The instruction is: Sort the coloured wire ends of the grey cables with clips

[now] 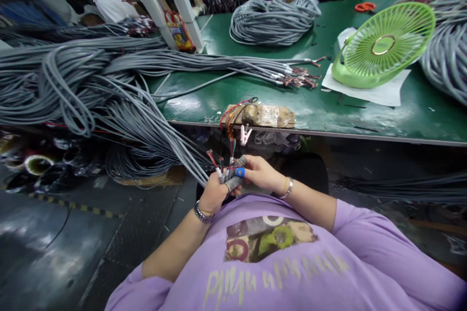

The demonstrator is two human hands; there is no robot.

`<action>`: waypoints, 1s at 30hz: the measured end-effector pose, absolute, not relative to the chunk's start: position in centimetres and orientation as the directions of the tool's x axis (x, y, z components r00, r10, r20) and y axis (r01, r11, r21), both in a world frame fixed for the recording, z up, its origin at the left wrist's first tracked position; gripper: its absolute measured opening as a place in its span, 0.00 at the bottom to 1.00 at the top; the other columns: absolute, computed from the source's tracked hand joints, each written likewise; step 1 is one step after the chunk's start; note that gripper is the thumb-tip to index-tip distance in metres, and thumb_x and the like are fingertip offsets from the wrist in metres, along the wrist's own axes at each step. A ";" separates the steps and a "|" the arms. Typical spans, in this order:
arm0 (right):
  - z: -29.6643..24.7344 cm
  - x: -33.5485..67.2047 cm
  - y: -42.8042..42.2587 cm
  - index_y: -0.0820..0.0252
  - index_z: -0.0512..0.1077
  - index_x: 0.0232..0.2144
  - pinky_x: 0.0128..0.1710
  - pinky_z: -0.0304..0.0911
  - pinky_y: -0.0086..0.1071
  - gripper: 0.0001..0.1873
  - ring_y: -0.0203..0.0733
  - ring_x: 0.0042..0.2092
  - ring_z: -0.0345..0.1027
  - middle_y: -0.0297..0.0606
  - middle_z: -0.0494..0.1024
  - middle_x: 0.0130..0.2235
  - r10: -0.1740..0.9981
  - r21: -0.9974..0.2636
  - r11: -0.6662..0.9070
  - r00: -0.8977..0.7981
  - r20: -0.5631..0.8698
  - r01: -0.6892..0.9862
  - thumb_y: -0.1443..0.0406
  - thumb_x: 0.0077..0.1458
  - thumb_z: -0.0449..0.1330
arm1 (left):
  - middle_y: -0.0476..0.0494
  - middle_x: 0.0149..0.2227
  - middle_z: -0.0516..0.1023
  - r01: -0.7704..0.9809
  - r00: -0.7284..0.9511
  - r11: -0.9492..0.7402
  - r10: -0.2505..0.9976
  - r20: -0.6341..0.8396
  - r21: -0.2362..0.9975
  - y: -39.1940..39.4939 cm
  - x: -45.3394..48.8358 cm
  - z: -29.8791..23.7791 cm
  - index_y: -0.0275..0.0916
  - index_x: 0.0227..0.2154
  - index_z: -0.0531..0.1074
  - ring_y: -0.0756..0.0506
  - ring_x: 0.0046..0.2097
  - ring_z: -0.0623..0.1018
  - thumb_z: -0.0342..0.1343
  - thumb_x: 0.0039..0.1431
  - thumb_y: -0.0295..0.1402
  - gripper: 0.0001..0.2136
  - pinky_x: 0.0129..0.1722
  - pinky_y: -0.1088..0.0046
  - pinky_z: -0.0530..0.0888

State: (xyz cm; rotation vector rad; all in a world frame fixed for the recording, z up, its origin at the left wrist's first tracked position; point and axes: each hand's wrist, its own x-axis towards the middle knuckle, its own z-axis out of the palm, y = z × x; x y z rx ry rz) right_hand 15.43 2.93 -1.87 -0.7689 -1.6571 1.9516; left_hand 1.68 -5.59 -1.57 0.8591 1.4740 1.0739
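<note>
Left hand [212, 195] clamps gray cables [202, 171] just below the table [328, 124] edge, bared wires [220, 161] pointing up, so the right hand [260, 175], pinched on them, works close.

Left hand [213, 195]: closed round the grey cable ends [219, 169], whose stripped coloured wires point upward.
Right hand [261, 175]: fingers [240, 172], one taped blue and others sleeved grey, pinch the same ends.
Cable bundle [109, 87]: grey, runs up and left from the fingers.
Wooden block [260, 115]: just beyond the fingers, on the edge of the green tabletop [365, 112].
Pink clip [245, 134]: between block and fingers.
Green fan [386, 43]: well beyond the fingers, to the right.
Cable coil [273, 19]: far beyond the fingers.
</note>
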 end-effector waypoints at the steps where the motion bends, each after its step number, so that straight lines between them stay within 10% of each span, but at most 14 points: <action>1: -1.8 15.5 3.0 0.62 0.68 0.28 0.23 0.59 0.25 0.16 0.30 0.25 0.60 0.31 0.69 0.25 0.669 -0.991 -0.133 -0.739 -0.084 -0.007 0.56 0.48 0.64 | 0.46 0.19 0.76 -0.030 -0.153 0.335 0.929 -0.336 0.942 -5.6 1.6 -1.5 0.34 0.23 0.74 0.50 0.19 0.75 0.65 0.46 0.37 0.11 0.18 0.79 0.68; 12: -2.5 15.5 2.6 0.62 0.67 0.26 0.20 0.56 0.26 0.20 0.29 0.21 0.57 0.28 0.66 0.21 0.696 -0.950 -0.299 -0.701 -0.154 -0.089 0.53 0.40 0.68 | 0.49 0.19 0.76 -0.329 -0.444 0.163 0.843 -0.305 0.930 -5.2 2.4 -1.5 0.35 0.24 0.74 0.53 0.18 0.73 0.66 0.42 0.40 0.13 0.18 0.80 0.68; 23: -1.2 15.8 4.0 0.63 0.71 0.40 0.25 0.61 0.25 0.20 0.32 0.30 0.65 0.36 0.74 0.34 0.652 -0.949 -0.310 -0.739 -0.170 -0.055 0.57 0.47 0.65 | 0.50 0.17 0.74 -0.319 -0.375 0.218 0.865 -0.334 0.922 -5.2 2.1 -1.4 0.34 0.23 0.72 0.53 0.17 0.71 0.67 0.41 0.39 0.14 0.17 0.80 0.68; 30: -1.2 14.1 3.4 0.64 0.71 0.28 0.27 0.59 0.28 0.16 0.33 0.27 0.64 0.33 0.73 0.25 0.635 -0.921 -0.359 -0.763 -0.121 -0.153 0.58 0.42 0.68 | 0.50 0.16 0.74 -0.295 -0.369 0.238 0.865 -0.340 0.925 -5.3 2.3 -1.8 0.34 0.21 0.72 0.52 0.16 0.72 0.66 0.40 0.35 0.11 0.16 0.79 0.69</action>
